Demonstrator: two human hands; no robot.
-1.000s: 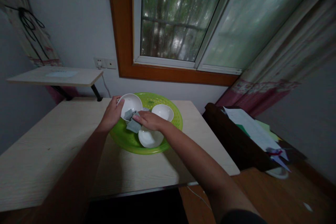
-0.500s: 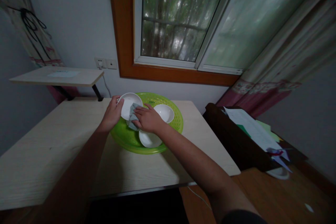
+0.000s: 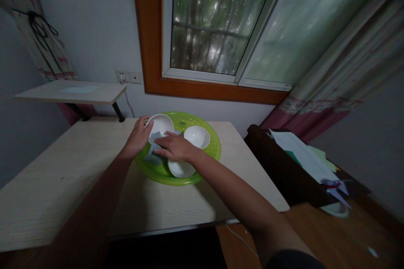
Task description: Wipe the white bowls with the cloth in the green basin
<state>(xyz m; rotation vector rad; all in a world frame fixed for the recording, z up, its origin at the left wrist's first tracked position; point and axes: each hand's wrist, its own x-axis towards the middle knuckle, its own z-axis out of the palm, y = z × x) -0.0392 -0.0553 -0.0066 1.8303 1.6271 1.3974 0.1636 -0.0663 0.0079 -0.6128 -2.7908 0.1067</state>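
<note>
My left hand [image 3: 138, 138] grips the left rim of a white bowl [image 3: 161, 123], thumb on the near side, tilting it over the left part of a green plastic basket [image 3: 215, 145]. With fingers extended, my right hand [image 3: 177, 147] presses a grey-blue cloth [image 3: 153, 156] against the bowl's near side. Part of the cloth hangs below the bowl, over the basket. Two more white bowls are in the basket: one bowl [image 3: 197, 137] lies right of my right hand, and another bowl [image 3: 181, 170] is partly covered by that hand and wrist.
The basket stands on a pale wooden table [image 3: 176, 201]. At the left is a raised shelf [image 3: 104, 93] on black legs. Beyond the table's right edge, papers [image 3: 303, 155] lie on a dark brown piece of furniture [image 3: 274, 168]. A window [image 3: 211, 29] is behind.
The bowl in my left hand has shifted slightly right and down. My right hand has slid a little lower, and the cloth now spreads further left and down.
</note>
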